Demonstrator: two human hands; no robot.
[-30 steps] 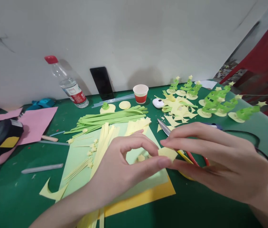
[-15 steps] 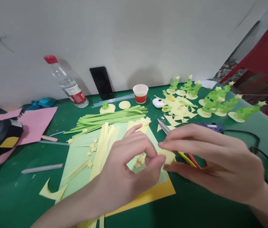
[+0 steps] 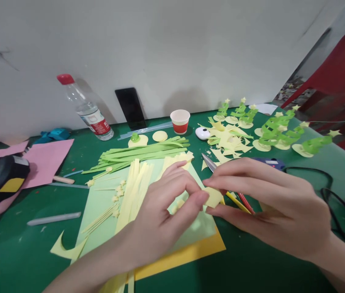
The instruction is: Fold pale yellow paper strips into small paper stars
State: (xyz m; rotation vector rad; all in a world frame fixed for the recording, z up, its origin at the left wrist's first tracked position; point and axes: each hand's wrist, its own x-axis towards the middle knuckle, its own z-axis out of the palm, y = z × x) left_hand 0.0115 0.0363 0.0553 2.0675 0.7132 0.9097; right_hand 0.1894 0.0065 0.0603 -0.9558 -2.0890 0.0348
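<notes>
Between both hands is a small pale yellow piece of paper (image 3: 213,198) with a rounded edge. My left hand (image 3: 168,211) pinches its left side between thumb and forefinger. The fingers and thumb of my right hand (image 3: 276,203) grip it from above and below. Partly hidden under my right hand lie scissors (image 3: 209,162) with red and yellow handles. Below my left hand, light green sheets (image 3: 99,207) carry pale yellow paper strips (image 3: 129,191) and small folded paper stars (image 3: 119,189).
Green strips (image 3: 141,151) lie behind the sheets. Paper scraps (image 3: 229,140) and spiral paper trees (image 3: 285,134) stand to the right. Along the wall are a bottle (image 3: 94,118), a phone (image 3: 130,109) and a paper cup (image 3: 180,121). A glue gun (image 3: 268,162) has a trailing cable.
The yellow paper piece has shifted slightly left and turned, so more of its rounded face shows. My right hand has moved a little left with it.
</notes>
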